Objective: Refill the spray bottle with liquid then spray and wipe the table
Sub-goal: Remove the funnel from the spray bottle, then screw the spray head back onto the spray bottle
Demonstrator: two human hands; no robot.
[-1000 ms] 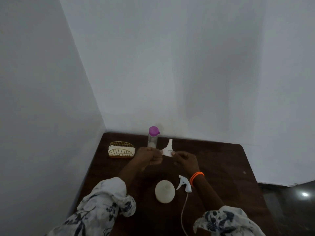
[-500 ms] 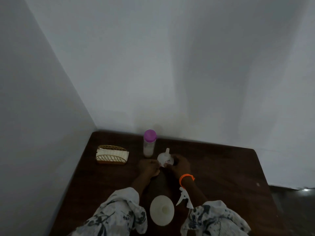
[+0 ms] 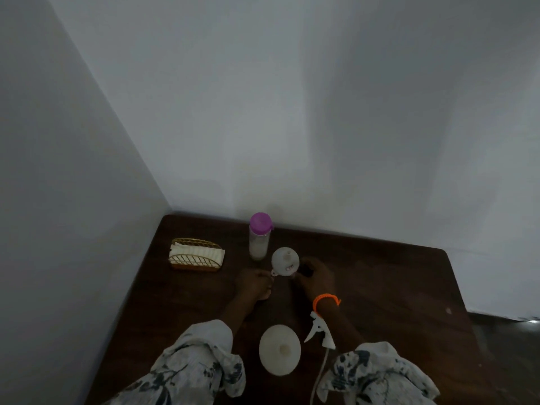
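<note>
Now both hands [image 3: 317, 277] grip the funnel [image 3: 285, 261] (spout pointing up, away).

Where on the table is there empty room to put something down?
The table's right side, past the right hand, is bare. It's crowded in the middle: purple-capped bottle, funnel, both hands, white round piece, sprayer head. The napkin holder takes the left.

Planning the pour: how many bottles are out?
2: a purple-capped bottle at the table's back edge; a white open-necked bottle near the front, left of the spray head. None apparently hidden.
</note>
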